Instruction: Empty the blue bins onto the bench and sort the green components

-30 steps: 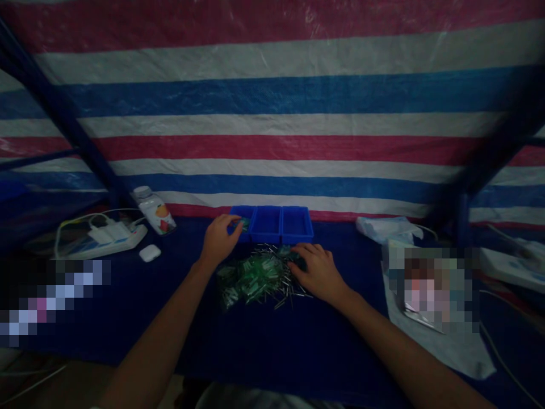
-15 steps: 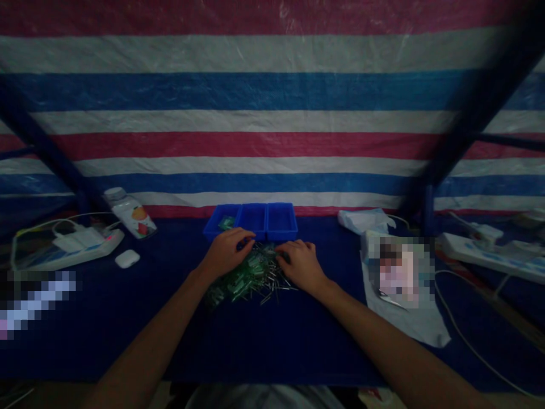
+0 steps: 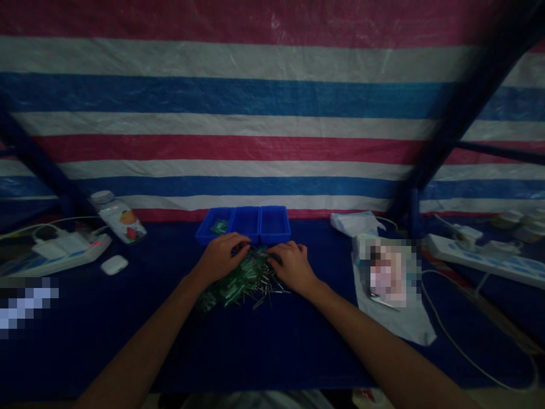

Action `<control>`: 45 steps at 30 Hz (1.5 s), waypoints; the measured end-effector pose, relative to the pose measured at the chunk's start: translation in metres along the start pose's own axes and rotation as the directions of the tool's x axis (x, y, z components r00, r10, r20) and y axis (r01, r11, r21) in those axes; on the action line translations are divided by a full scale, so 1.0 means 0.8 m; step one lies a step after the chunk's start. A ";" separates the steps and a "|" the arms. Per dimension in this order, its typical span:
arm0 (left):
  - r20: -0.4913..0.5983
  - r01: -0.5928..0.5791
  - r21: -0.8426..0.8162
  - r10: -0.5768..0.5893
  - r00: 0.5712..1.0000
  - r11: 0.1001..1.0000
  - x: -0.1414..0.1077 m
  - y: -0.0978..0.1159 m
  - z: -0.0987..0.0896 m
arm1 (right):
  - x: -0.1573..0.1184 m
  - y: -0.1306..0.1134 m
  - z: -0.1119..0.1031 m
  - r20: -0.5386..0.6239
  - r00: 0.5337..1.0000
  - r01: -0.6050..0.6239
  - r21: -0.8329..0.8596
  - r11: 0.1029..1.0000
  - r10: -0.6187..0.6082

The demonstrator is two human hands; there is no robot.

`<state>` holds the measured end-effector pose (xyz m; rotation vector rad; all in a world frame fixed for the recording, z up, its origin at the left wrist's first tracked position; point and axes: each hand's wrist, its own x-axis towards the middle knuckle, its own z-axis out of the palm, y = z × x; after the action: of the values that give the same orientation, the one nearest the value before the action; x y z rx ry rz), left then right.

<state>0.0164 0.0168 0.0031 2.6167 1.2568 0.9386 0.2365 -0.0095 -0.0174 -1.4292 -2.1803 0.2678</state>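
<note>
Although the left hand and the right hand both lie curved over a loose heap of slim metal pins and green pieces, their fingers close down on it in a way that hides what is beneath, so it cannot be told whether either one is grasping anything. The heap sits near the middle of a worktop covered in dark blue cloth, with the two hands close together on its far part. Just beyond it stands a blue three-compartment tray, its front edge almost touching the left hand's fingers; a small cluster of green pieces lies in the left compartment, and the other two show no contents from this angle. Farther left are a white power strip, a tilted bottle with a fruit label and a white earbud case. On the right, a crumpled white plastic bag lies behind a grey cloth that carries a pixelated, unreadable item; beyond them are a second power strip and a white cable. A red, white and blue striped tarpaulin hangs behind the worktop, crossed by a dark blue frame.
</note>
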 end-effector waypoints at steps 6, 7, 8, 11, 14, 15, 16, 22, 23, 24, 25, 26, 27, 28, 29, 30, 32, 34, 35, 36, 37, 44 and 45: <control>0.009 -0.005 0.004 0.005 1.000 1.000 0.000 0.001 0.001 | 0.000 -0.005 0.002 -0.002 1.000 -0.014 -0.021 1.000 0.014; 0.011 -0.004 0.002 0.004 1.000 1.000 0.000 0.001 0.001 | 0.000 -0.005 0.003 -0.001 1.000 -0.013 -0.025 1.000 0.013; 0.013 -0.003 0.000 0.003 1.000 1.000 0.000 0.001 0.001 | 0.000 -0.005 0.004 0.000 1.000 -0.012 -0.028 1.000 0.012; 0.015 -0.006 -0.001 0.006 1.000 1.000 0.000 0.001 0.002 | 0.000 -0.006 0.006 0.001 1.000 -0.011 -0.020 1.000 0.011; 0.012 -0.007 -0.002 0.007 1.000 1.000 0.000 0.001 0.003 | 0.001 -0.006 0.008 0.002 1.000 -0.025 0.016 1.000 0.025; 0.017 -0.005 -0.003 0.005 1.000 1.000 0.000 0.002 0.003 | 0.001 -0.006 0.008 0.001 1.000 -0.031 0.028 0.999 0.031; 0.021 -0.002 -0.004 0.002 1.000 1.000 0.000 0.002 0.003 | 0.002 -0.006 0.009 -0.001 0.999 -0.038 0.040 0.998 0.038; 0.058 0.003 0.010 -0.003 0.998 1.000 0.001 0.002 0.005 | 0.003 -0.006 0.009 0.008 0.997 -0.071 0.101 0.992 0.071; 0.064 0.002 0.008 -0.002 0.998 1.000 0.001 0.002 0.005 | 0.003 -0.007 0.009 0.006 0.997 -0.076 0.108 0.991 0.076; 0.068 0.002 0.005 -0.002 0.998 1.000 0.001 0.002 0.005 | 0.003 -0.007 0.008 0.003 0.997 -0.080 0.117 0.990 0.080; 0.072 0.004 0.001 -0.004 0.997 1.000 0.001 0.003 0.005 | 0.004 -0.008 0.008 0.001 0.996 -0.084 0.127 0.988 0.084; 0.074 0.007 -0.004 -0.006 0.997 1.000 0.001 0.003 0.005 | 0.004 -0.010 0.007 -0.002 0.996 -0.090 0.139 0.986 0.092; 0.075 0.007 -0.008 -0.006 0.997 1.000 0.001 0.003 0.005 | 0.005 -0.011 0.005 -0.007 0.995 -0.099 0.152 0.983 0.101; 0.076 0.007 -0.012 -0.006 0.997 1.000 0.001 0.003 0.005 | 0.005 -0.012 0.004 -0.013 0.994 -0.106 0.169 0.980 0.110; 0.076 0.008 -0.016 -0.007 0.997 1.000 0.001 0.004 0.005 | 0.006 -0.014 0.002 -0.023 0.992 -0.114 0.190 0.975 0.121; 0.078 0.009 -0.018 -0.007 0.997 1.000 0.001 0.004 0.005 | 0.007 -0.015 0.000 -0.038 0.991 -0.120 0.216 0.969 0.131; 0.089 0.011 -0.021 -0.010 0.996 1.000 0.001 0.005 0.004 | 0.008 -0.017 -0.004 -0.068 0.988 -0.116 0.274 0.955 0.140; 0.107 0.014 -0.026 -0.011 0.994 1.000 0.001 0.007 0.003 | 0.008 -0.018 -0.007 -0.082 0.987 -0.104 0.309 0.945 0.135; 0.115 0.012 -0.029 -0.009 0.993 1.000 0.000 0.007 0.003 | 0.007 -0.018 -0.008 -0.077 0.989 -0.098 0.309 0.946 0.127; 0.121 0.009 -0.032 -0.005 0.993 0.999 0.000 0.008 0.003 | 0.006 -0.017 -0.008 -0.063 0.992 -0.088 0.295 0.951 0.112; 0.125 0.005 -0.036 -0.001 0.992 0.999 0.000 0.008 0.003 | 0.005 -0.016 -0.007 -0.046 0.995 -0.074 0.271 0.960 0.090; 0.132 -0.006 -0.025 0.009 0.991 1.000 -0.001 0.007 0.006 | -0.002 -0.007 0.002 0.054 0.998 0.037 0.141 0.989 -0.045; 0.131 -0.011 -0.023 0.014 0.991 1.000 -0.001 0.007 0.006 | -0.002 -0.007 0.003 0.062 0.997 0.040 0.137 0.990 -0.048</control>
<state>0.0227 0.0135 0.0005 2.6238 1.1925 0.7635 0.2313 -0.0126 -0.0176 -1.3133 -2.1978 0.4438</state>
